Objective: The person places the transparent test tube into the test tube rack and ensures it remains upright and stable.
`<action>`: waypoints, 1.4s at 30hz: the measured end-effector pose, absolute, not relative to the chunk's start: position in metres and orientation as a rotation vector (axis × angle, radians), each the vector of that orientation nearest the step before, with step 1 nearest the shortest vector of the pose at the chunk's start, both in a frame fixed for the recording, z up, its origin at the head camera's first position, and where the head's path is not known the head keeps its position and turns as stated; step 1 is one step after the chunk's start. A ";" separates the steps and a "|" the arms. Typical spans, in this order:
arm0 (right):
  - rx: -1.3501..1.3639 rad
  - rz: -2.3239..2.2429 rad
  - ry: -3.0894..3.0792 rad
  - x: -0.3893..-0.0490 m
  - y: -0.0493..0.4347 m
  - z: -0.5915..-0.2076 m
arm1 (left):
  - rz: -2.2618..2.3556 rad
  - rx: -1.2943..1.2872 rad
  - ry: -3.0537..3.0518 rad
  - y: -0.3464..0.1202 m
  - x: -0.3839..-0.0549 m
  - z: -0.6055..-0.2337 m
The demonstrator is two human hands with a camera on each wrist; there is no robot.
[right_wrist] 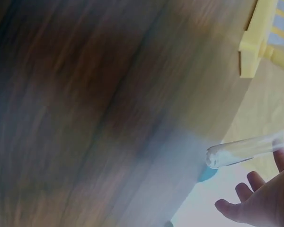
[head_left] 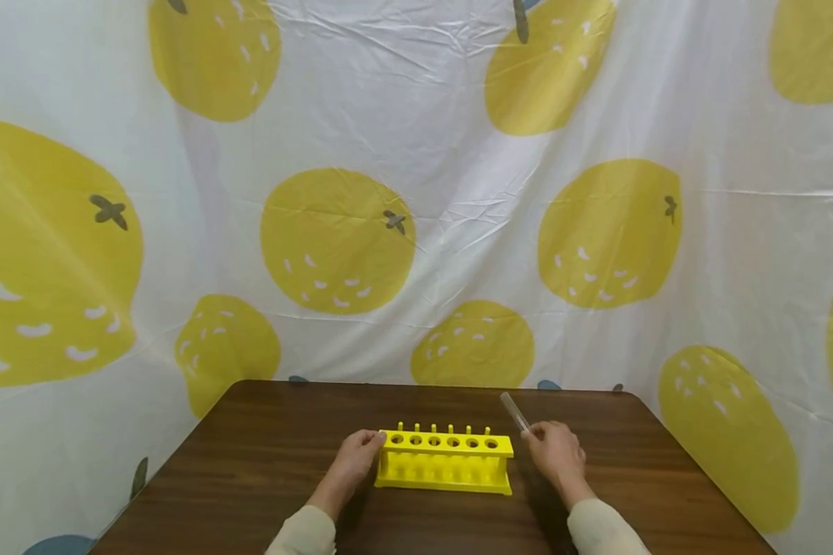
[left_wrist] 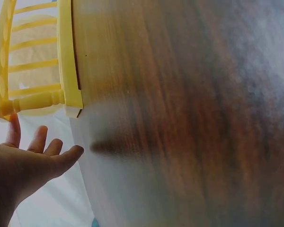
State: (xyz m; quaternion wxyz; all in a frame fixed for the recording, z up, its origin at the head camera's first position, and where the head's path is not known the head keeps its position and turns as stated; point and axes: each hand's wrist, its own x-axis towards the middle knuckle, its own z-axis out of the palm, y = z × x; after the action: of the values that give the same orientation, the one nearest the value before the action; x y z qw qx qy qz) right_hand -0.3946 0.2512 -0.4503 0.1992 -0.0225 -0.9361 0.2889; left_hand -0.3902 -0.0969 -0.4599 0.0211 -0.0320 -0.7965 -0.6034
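Rack (head_left: 444, 450) on tbl (head_left: 250, 462), L hand (head_left: 352, 456) at L end, tube (head_left: 515, 412) in R hand (head_left: 558, 453)

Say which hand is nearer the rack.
Left: the left hand holds the left end of the yellow rack; the right hand, holding a clear tube, is apart, to its right.

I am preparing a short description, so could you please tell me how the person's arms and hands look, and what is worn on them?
The left sleeve and right sleeve are pale cream and plain. The left hand and right hand are without gloves.
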 end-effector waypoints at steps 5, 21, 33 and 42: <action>-0.049 0.960 -2.512 -0.394 0.246 -0.448 | -1.864 -0.114 -2.481 -0.098 -0.389 -0.459; -0.067 1.396 -2.345 -0.386 0.228 -0.438 | -1.869 -0.115 -2.471 -0.098 -0.390 -0.460; -0.035 1.471 -2.171 -0.387 0.220 -0.429 | -1.886 -0.120 -2.464 -0.098 -0.391 -0.460; -0.022 1.527 -2.077 -0.389 0.216 -0.419 | -1.873 -0.121 -2.478 -0.098 -0.394 -0.461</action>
State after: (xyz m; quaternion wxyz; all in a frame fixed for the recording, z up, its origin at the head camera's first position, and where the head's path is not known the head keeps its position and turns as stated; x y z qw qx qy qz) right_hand -0.3886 0.2159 -0.4188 0.2782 -0.0083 -0.7739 0.5689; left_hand -0.3939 -0.0982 -0.4613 0.0164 -0.0388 -0.7970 -0.6025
